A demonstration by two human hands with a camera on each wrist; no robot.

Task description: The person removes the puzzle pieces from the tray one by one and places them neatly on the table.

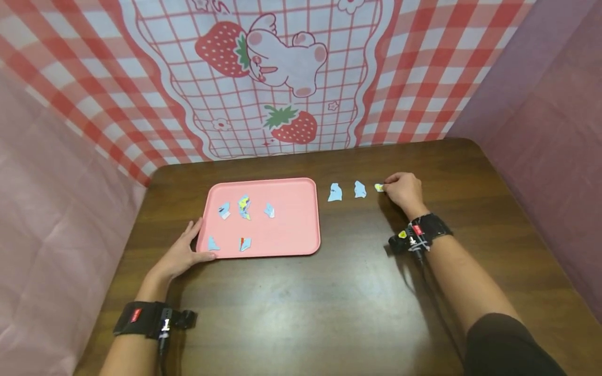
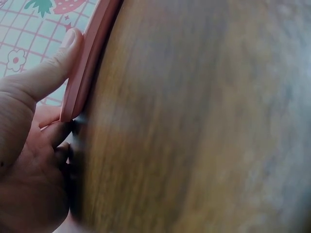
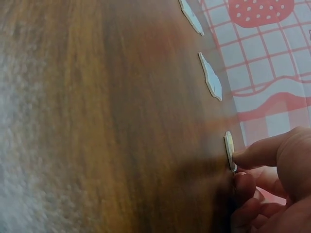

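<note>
A pink tray (image 1: 291, 224) lies left of centre on a dark wooden table (image 1: 329, 303), with several small blue puzzle pieces (image 1: 243, 207) scattered in it. My left hand (image 1: 181, 253) rests against the tray's near-left corner. Its thumb (image 2: 53, 68) lies straight along the rim (image 2: 90, 53), and the fingers lie along the left side. To the right of the tray, my right hand (image 1: 403, 190) pinches a small yellowish piece (image 1: 379, 187) (image 3: 229, 148) lying flat on the table, fingertips (image 3: 252, 155) curled at its edge.
Two light blue pieces (image 1: 335, 192) (image 1: 359, 189) lie on the table in a row between the tray and my right hand, also seen in the right wrist view (image 3: 211, 77) (image 3: 191, 15). A red checked strawberry cloth (image 1: 282, 78) hangs behind the table; pink walls stand on both sides.
</note>
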